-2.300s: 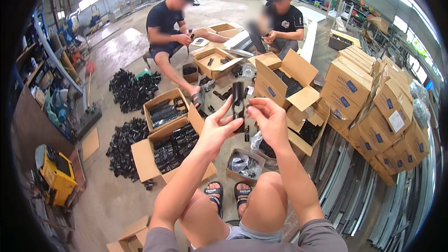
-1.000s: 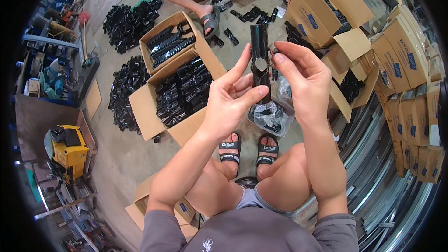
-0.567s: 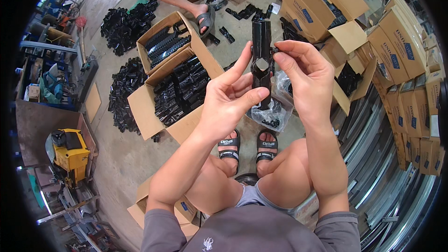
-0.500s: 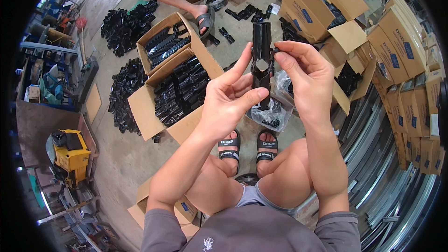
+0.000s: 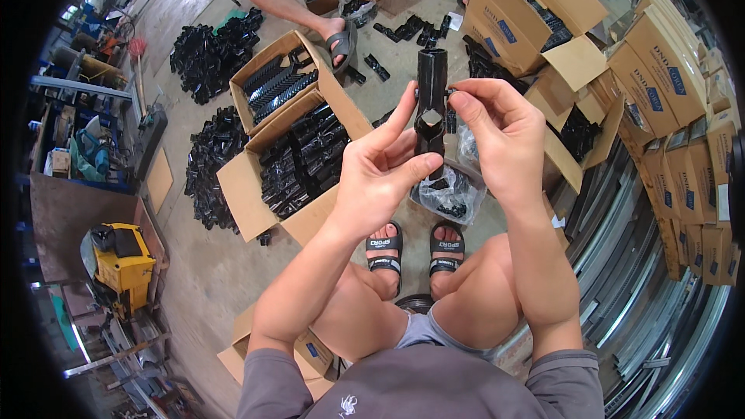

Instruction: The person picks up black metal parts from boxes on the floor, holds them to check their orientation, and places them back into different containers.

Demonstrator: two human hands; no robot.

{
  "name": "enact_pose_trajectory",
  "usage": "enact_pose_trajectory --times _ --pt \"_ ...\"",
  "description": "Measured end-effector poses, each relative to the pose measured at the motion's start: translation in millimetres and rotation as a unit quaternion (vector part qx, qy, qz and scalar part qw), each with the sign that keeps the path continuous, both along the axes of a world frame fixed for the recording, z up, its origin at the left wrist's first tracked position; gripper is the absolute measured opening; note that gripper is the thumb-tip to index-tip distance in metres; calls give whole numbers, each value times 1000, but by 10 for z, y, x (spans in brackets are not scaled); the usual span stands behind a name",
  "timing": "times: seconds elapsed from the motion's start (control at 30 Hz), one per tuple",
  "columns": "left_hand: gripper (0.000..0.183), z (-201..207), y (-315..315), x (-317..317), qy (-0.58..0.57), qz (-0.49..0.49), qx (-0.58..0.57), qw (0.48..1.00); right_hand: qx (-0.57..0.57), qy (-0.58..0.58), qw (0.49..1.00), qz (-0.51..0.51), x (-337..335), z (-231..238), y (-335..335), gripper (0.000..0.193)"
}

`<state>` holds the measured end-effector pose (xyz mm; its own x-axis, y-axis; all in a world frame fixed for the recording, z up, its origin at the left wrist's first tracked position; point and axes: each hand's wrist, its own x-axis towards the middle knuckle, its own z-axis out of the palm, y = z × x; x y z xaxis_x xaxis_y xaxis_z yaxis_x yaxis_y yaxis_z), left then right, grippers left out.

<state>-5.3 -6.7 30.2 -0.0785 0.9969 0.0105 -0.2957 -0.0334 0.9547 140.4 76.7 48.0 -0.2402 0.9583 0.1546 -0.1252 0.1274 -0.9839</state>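
Upright in front of me is a glossy black pipe connector (image 5: 432, 81) with an open tube end at the top and a round hole lower down. My left hand (image 5: 376, 171) is closed on it, fingers at its left side and thumb across the lower part. At the connector's right side, my right hand (image 5: 500, 136) pinches with thumb and forefinger against a tiny dark piece, too small to name. A clear plastic bag (image 5: 458, 200) with small black parts lies on the floor below the hands.
Left of my hands stand open cardboard boxes (image 5: 233, 186) packed with black connectors, beside loose piles (image 5: 209, 62). A person's sandalled foot (image 5: 339, 37) is beyond. More cartons (image 5: 656, 81) are stacked right, above long metal profiles (image 5: 644, 326). A yellow machine (image 5: 120, 260) sits left.
The connector and both hands sit slightly lower in the picture. My right fingers have come a little closer to the connector's side. The left hand keeps the same hold.
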Motion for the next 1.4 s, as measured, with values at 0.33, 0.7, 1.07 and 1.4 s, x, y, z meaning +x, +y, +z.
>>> enact_pose_trajectory --times 0.33,0.7,1.07,1.4 --pt "83 15 -12 10 23 -6 12 1000 102 -135 985 13 21 -37 49 29" --pt "84 29 -38 -18 22 -7 -15 1000 119 -121 984 59 59 32 -5 30" --pt "83 -16 -29 -11 34 -22 -21 999 115 -91 989 35 31 -27 58 36" --pt "81 43 -55 45 -4 -21 -18 1000 113 -156 981 36 69 13 24 39"
